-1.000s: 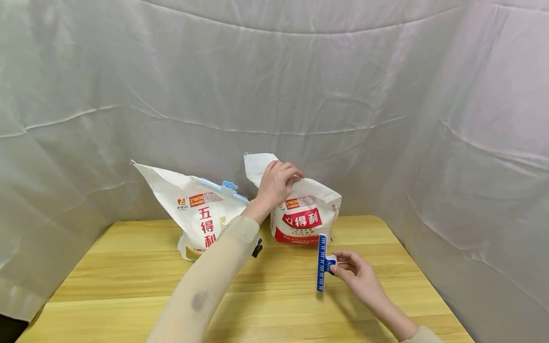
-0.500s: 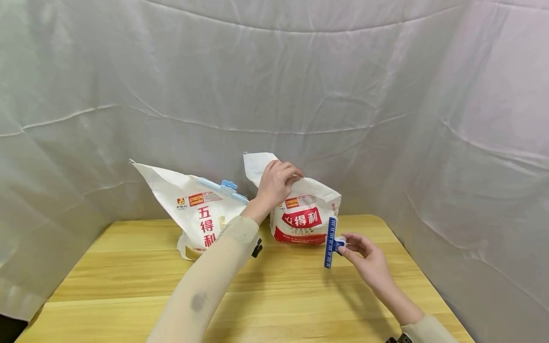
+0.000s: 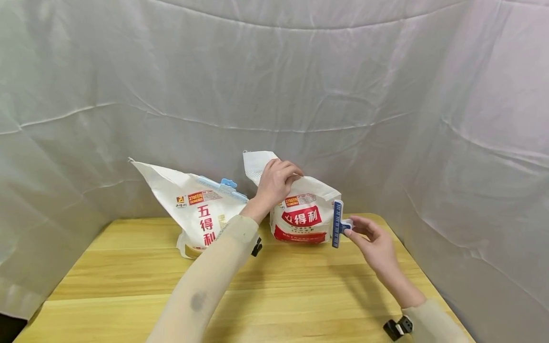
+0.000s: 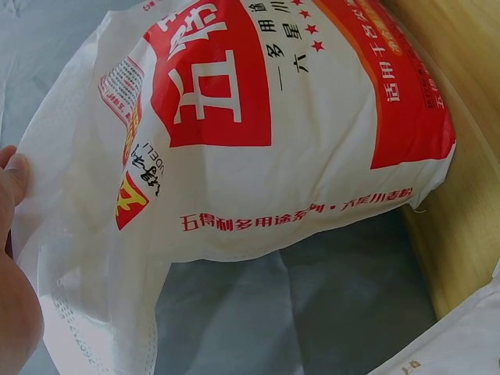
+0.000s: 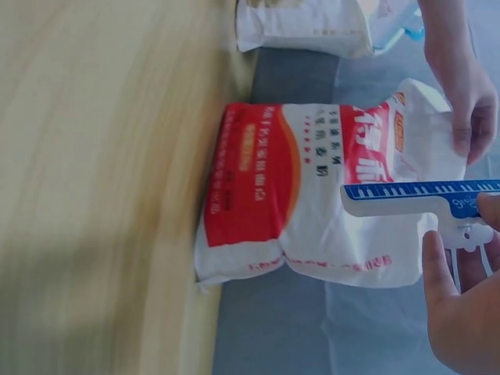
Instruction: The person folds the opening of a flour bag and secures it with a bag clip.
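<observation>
My left hand (image 3: 276, 183) grips the folded-down top of a white and red flour bag (image 3: 302, 228), which stands at the back of the table. In the left wrist view, the thumb (image 4: 16, 172) lies on the white upper part of that bag. Held by its handle in my right hand (image 3: 377, 245) is a blue and white sealing clip (image 3: 337, 224) with ruler marks. The clip's long bar is nearly upright and overlaps the bag's right edge in the head view. From the right wrist view, the clip (image 5: 422, 191) lies across the bag's upper half.
Another flour bag (image 3: 188, 200) leans at the left, its folded top held by a light blue clip (image 3: 227, 188). My left sleeve (image 3: 206, 281) covers part of it. A grey cloth (image 3: 274, 85) hangs behind the wooden table (image 3: 128, 281).
My right hand has carried the blue clip away from me and slightly right, up to the right-hand bag's side. My left hand has stayed on the bag's top.
</observation>
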Demonstrator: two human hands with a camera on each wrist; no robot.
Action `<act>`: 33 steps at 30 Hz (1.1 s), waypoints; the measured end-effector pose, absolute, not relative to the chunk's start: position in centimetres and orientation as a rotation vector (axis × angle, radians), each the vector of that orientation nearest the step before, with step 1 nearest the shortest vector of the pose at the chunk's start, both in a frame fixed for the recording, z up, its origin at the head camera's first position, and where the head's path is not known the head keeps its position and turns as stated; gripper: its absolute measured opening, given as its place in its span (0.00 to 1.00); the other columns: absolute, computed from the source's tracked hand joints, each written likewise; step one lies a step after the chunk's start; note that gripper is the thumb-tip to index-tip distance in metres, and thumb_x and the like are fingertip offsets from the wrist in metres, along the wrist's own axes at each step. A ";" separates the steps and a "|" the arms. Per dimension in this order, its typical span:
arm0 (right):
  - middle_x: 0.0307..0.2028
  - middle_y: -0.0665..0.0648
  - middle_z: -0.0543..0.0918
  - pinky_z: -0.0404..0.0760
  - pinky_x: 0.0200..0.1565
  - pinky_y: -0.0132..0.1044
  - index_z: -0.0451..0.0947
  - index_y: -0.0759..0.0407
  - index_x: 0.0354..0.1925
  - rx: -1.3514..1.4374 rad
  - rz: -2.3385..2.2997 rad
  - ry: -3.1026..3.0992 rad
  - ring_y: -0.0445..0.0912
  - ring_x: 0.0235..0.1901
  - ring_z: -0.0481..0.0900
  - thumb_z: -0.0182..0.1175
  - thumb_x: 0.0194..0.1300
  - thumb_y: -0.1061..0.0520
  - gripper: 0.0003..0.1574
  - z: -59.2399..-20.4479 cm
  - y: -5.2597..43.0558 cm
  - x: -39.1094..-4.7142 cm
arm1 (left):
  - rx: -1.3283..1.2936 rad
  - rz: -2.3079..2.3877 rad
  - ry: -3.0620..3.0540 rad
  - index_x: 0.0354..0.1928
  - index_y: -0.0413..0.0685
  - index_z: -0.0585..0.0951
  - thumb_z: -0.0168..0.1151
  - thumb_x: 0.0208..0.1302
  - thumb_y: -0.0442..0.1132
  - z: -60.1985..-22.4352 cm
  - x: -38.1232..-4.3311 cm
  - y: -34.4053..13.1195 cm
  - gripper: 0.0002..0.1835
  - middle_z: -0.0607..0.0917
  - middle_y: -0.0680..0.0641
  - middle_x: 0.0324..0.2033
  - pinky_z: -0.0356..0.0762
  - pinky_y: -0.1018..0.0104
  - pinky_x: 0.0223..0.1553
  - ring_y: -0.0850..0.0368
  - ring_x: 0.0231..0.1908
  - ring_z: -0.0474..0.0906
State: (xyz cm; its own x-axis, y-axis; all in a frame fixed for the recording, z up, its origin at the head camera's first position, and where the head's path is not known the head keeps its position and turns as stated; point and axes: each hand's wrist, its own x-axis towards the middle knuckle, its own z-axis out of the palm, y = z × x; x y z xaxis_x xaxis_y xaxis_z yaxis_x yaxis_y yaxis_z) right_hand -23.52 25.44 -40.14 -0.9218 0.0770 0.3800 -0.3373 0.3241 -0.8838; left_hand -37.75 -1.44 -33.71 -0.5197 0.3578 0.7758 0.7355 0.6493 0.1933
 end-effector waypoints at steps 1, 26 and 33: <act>0.49 0.51 0.84 0.82 0.49 0.24 0.80 0.68 0.60 0.235 1.616 -2.236 0.34 0.46 0.82 0.69 0.70 0.61 0.23 -39.9 25.5 -23.7 | -0.843 -0.666 -2.145 0.41 0.52 0.90 0.68 0.70 0.35 -33.7 -37.8 -1.5 0.05 0.90 0.53 0.41 0.70 0.58 0.61 0.52 0.43 0.79; 0.49 0.50 0.86 0.79 0.49 0.19 0.78 0.65 0.64 0.271 1.427 -2.221 0.32 0.46 0.82 0.69 0.70 0.56 0.27 -34.8 27.1 -28.1 | -0.850 -0.689 -2.143 0.41 0.52 0.90 0.67 0.71 0.35 -33.6 -37.7 -1.6 0.05 0.90 0.53 0.41 0.70 0.58 0.62 0.52 0.43 0.78; 0.48 0.53 0.87 0.78 0.50 0.19 0.80 0.66 0.62 0.300 1.378 -2.246 0.32 0.45 0.82 0.69 0.71 0.55 0.26 -33.7 27.6 -29.8 | -0.844 -0.677 -2.152 0.42 0.53 0.90 0.67 0.71 0.36 -33.7 -37.9 -1.5 0.05 0.89 0.55 0.42 0.69 0.60 0.62 0.53 0.44 0.78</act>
State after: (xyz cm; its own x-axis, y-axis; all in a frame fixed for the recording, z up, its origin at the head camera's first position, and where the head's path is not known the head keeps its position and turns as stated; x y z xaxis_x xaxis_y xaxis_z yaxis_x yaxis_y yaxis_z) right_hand -29.80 27.61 -33.71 -0.8584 0.0643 0.5089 -0.4246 0.4675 -0.7753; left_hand -37.88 -1.52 -33.74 -0.5287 0.3580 0.7696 0.7340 0.6482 0.2027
